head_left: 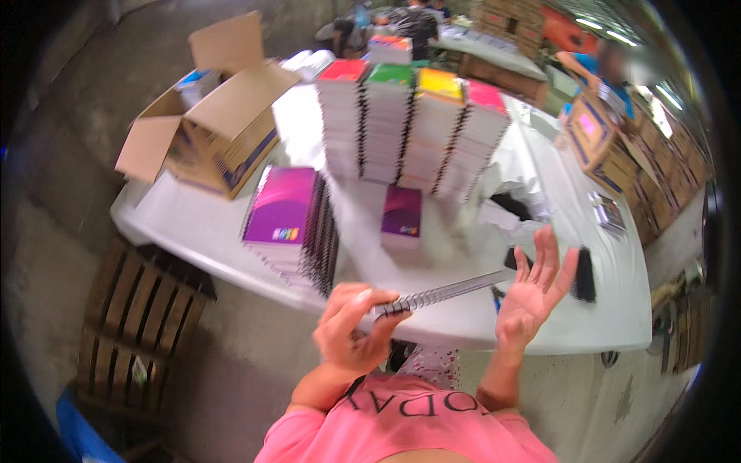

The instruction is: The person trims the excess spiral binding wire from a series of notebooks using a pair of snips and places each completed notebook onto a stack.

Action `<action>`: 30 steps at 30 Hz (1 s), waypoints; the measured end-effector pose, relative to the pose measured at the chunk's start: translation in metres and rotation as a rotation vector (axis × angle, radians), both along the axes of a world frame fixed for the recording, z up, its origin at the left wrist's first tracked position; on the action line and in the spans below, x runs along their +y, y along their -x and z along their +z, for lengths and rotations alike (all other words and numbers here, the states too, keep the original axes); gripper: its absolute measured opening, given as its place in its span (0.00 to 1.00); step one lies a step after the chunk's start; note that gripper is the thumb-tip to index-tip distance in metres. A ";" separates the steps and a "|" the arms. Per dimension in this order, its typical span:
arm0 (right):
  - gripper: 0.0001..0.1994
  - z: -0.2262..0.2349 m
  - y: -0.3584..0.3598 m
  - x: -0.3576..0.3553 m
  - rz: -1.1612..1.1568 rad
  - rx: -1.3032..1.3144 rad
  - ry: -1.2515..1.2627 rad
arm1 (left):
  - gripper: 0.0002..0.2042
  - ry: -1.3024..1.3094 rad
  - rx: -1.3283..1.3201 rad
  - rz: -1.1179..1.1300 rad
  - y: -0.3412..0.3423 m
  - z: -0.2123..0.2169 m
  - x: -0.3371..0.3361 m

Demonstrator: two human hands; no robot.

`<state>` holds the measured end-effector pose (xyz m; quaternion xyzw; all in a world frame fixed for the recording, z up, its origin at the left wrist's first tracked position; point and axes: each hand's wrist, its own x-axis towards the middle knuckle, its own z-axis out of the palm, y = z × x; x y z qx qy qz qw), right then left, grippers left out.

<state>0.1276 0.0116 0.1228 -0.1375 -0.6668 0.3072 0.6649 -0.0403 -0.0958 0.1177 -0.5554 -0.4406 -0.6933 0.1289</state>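
My left hand (353, 326) grips a spiral notebook (444, 293) near one end, thumb above and fingers below. The notebook is held edge-on above the front of the table, its wire coil facing me, so its covers hardly show. Off its far end, my right hand (532, 297) is raised with the fingers spread, holding nothing. Beyond my left hand stands a stack of purple spiral notebooks (282, 207). A smaller purple notebook pile (402, 212) lies in the middle of the table.
Tall spiral notebook stacks with red (343, 71), green (390, 75), yellow (441, 83) and pink (488, 97) tops stand at the back of the white table (367, 266). An open cardboard box (224, 147) sits at left. A wooden pallet (139, 324) is below. A co-worker (610, 77) handles boxes at right.
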 end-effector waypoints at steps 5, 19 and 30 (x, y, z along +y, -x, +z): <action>0.27 0.085 0.051 -0.008 0.425 -0.925 -0.416 | 0.24 0.018 0.380 0.147 0.039 0.047 -0.025; 0.25 0.037 0.227 0.055 0.405 -0.685 0.168 | 0.20 0.072 -0.433 0.337 0.131 -0.036 0.027; 0.18 -0.012 0.263 0.071 0.561 -0.194 0.395 | 0.20 0.069 -0.496 0.382 0.122 -0.027 0.024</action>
